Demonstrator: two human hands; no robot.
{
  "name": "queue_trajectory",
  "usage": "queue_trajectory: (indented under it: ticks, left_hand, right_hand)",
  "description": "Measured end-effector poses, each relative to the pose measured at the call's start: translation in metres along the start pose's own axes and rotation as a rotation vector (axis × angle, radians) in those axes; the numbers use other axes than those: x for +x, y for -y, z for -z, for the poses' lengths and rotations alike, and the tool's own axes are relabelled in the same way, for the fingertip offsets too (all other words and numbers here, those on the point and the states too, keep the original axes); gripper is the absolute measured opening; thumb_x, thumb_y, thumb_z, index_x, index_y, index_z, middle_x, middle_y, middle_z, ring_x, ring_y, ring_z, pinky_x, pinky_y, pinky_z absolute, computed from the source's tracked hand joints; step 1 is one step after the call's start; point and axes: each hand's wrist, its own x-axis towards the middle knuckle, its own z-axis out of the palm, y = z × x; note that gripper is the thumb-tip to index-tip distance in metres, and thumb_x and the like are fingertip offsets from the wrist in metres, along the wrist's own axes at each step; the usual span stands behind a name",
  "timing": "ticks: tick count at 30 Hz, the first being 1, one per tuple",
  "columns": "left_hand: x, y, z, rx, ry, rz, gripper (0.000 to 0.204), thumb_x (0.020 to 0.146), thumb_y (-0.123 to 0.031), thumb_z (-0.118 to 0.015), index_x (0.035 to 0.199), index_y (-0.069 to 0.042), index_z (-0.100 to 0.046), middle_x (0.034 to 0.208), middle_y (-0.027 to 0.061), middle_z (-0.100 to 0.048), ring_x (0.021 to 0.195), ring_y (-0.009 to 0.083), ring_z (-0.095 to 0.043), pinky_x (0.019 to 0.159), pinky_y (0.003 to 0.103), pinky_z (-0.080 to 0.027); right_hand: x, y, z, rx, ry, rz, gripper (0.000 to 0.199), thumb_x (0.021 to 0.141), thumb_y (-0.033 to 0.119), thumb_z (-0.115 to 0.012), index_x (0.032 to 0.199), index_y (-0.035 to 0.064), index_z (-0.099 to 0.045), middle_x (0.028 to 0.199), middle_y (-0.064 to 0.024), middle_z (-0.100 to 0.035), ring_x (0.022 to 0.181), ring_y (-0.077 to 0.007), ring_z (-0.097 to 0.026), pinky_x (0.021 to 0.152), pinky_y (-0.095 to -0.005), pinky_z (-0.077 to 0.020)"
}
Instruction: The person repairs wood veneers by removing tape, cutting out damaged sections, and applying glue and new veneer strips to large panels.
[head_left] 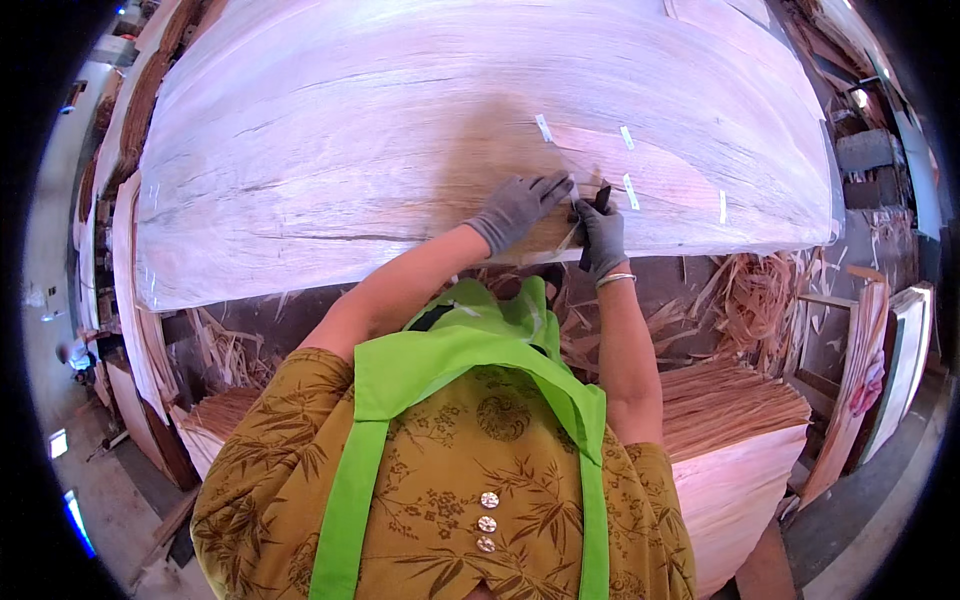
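The right grip [604, 238] holds a small black tool [602, 197] and the left grip [519, 210], its closure unclear, meets a white strip [574, 188] on the pale wood sheet [330, 170] beneath both, probably best pressed smooth without shifting the sheet.

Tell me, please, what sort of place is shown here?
Probably a wood veneer workshop: a broad wood sheet bears white strips, with a thick stack of thin sheets and splintered scraps nearby.

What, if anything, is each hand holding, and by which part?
The right hand grips a black tool, seemingly around its middle. The left hand is at a white strip on the wood sheet; whether it pinches it can't be told.
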Motion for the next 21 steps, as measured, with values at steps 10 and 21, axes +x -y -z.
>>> queue_trajectory:
  ticks: [10, 21]
  left_hand:
    - [0.018, -0.005, -0.003, 0.077, -0.002, -0.103, 0.045, 0.085, -0.021, -0.044, 0.128, -0.033, -0.044, 0.138, 0.0009, -0.041, 0.108, 0.0202, -0.049, 0.075, 0.035, -0.047]
    - [-0.008, -0.008, 0.009, -0.195, 0.018, 0.004, 0.036, 0.085, -0.028, -0.048, 0.121, -0.025, -0.052, 0.138, 0.0095, -0.038, 0.119, 0.0284, -0.045, 0.092, 0.046, -0.040]
  right_hand:
    - [-0.020, -0.004, 0.015, 0.040, -0.035, -0.057, 0.016, 0.079, 0.014, -0.067, 0.084, -0.0016, -0.065, 0.067, -0.0030, -0.060, 0.050, -0.0108, -0.050, 0.045, -0.0254, -0.0380]
    - [-0.117, -0.095, -0.023, -0.011, 0.054, -0.093, 0.020, 0.087, 0.013, -0.059, 0.101, -0.0001, -0.062, 0.084, -0.0002, -0.060, 0.065, -0.0075, -0.049, 0.056, -0.0235, -0.0384]
